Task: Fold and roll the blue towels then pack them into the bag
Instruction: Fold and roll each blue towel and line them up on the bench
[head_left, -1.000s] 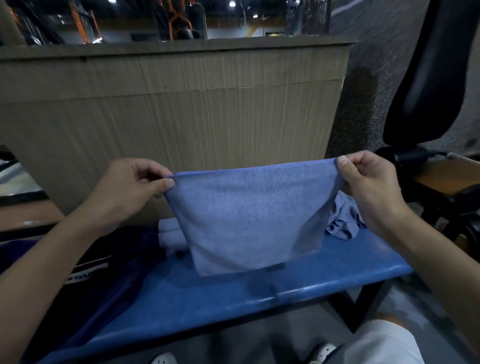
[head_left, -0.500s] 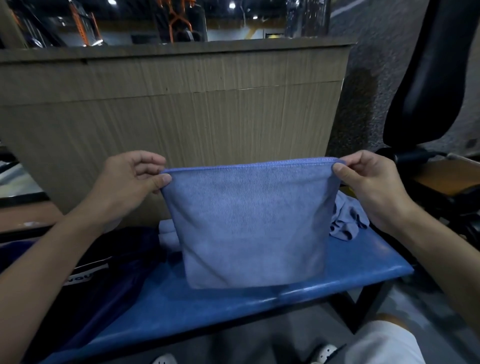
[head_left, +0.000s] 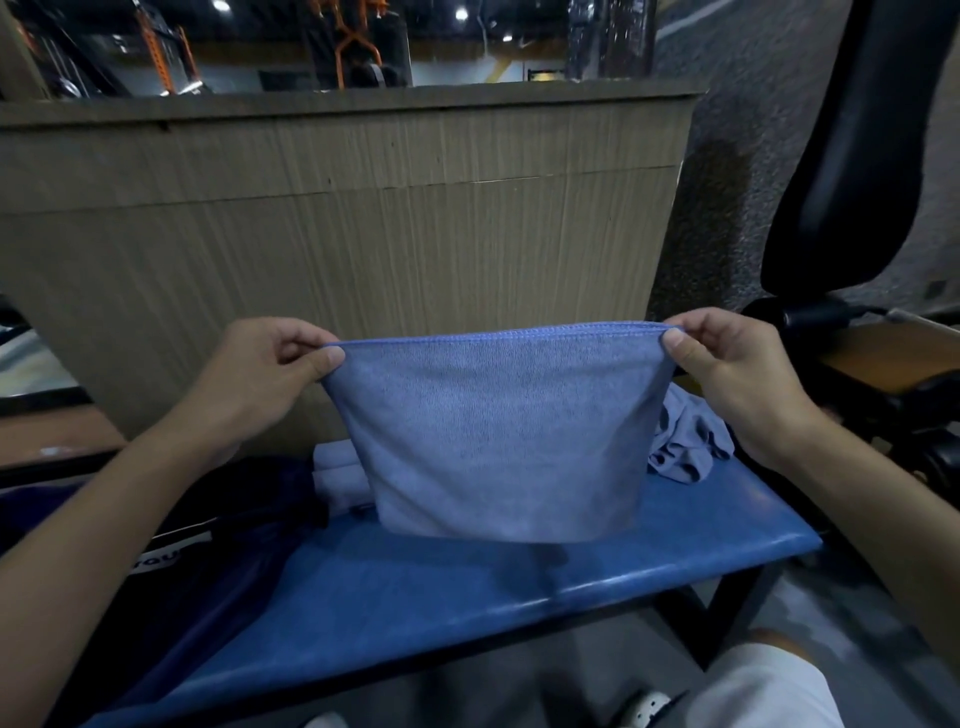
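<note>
i have the towel (head_left: 498, 431) up in front of me, doubled over, with its stitched top edge running almost level between my two hands. my left hand (head_left: 265, 374) pinches the left top corner between thumb and forefinger, the other fingers curled in behind it. my right hand (head_left: 727, 369) pinches the right top corner the same way. the top edge is pulled fairly taut and the cloth hangs straight down, narrowing a little toward the bottom. its lower edge hangs low over the blue desk (head_left: 467, 587); i cannot tell whether it touches the padding.

on the desk behind the towel's left side lie pale rolls (head_left: 337, 467), one in front of the other, partly hidden by the hanging cloth. on the other side a loose towel (head_left: 685, 447) sits crumpled near the desk's far right corner, below my right hand.

the dark bag (head_left: 156, 561) lies over the left end of the desk, under my left forearm, just beside the rolls. a white strip on it shows a few letters. i cannot tell whether its mouth is open.

a wood-grain panel (head_left: 363, 218) stands behind the desk. a black pad (head_left: 857, 156) rises at the right. my white shorts (head_left: 769, 691) and one shoe (head_left: 644, 706) show at the bottom edge.
</note>
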